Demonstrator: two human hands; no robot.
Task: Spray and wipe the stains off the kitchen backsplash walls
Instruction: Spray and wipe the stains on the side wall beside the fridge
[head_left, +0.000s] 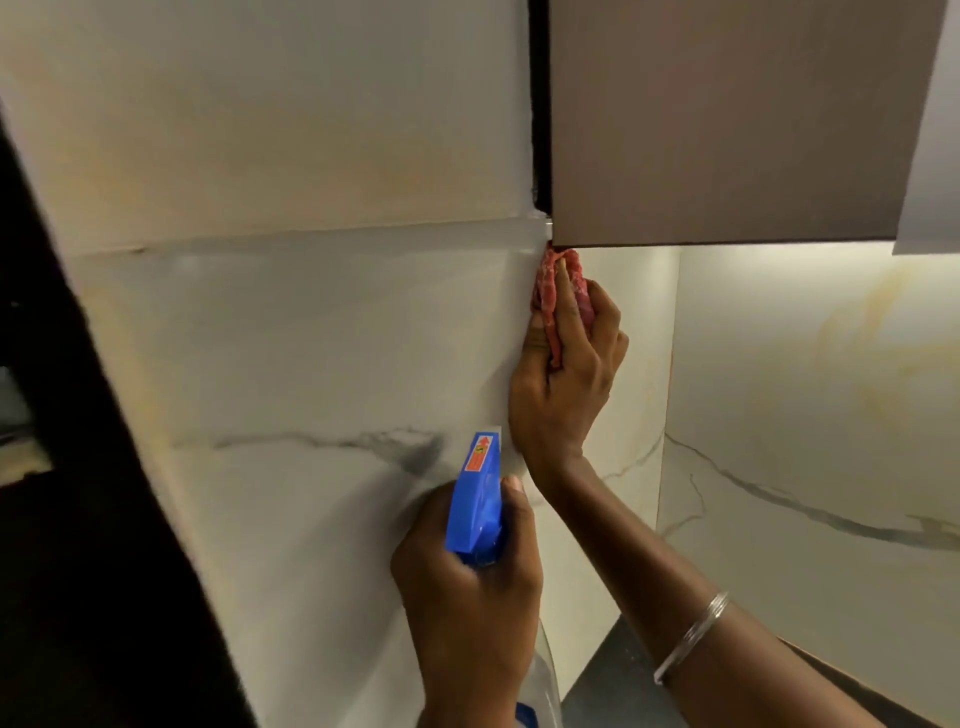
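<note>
The right hand grips a bunched red cloth, pressing it to the marble backsplash wall just under the brown cabinet. Below its wrist, the left hand clasps the blue-headed spray bottle.

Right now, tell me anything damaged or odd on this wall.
The seam above the marble tile shows a dark chipped gap at its left end, and the wall edge beside the cabinet looks ragged.
</note>
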